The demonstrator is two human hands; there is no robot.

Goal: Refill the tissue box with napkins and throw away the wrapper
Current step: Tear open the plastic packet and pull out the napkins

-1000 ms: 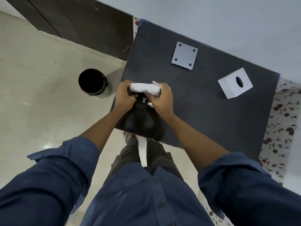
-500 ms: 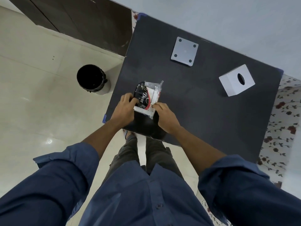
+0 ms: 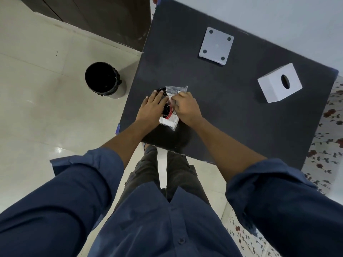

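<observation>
A pack of napkins (image 3: 169,119) in a clear and black printed wrapper lies flat on the black table (image 3: 232,108) near its front left corner. My left hand (image 3: 152,108) rests flat on the pack's left side, fingers spread. My right hand (image 3: 185,108) pinches the clear wrapper at the pack's far right end. White napkins show at the pack's near end. The white tissue box (image 3: 279,82), with an oval hole in its top, stands at the table's right. Its grey base plate (image 3: 216,45) with four dark dots lies apart at the back.
A black-lined waste bin (image 3: 104,79) stands on the tiled floor left of the table. Dark cabinet doors (image 3: 96,17) rise behind it. A floral cloth (image 3: 330,130) hangs at the table's right edge. A white wall runs behind the table.
The pack went from held up on edge in both hands to lying flat on the table. My left hand now presses on it and my right hand has moved to its far end.
</observation>
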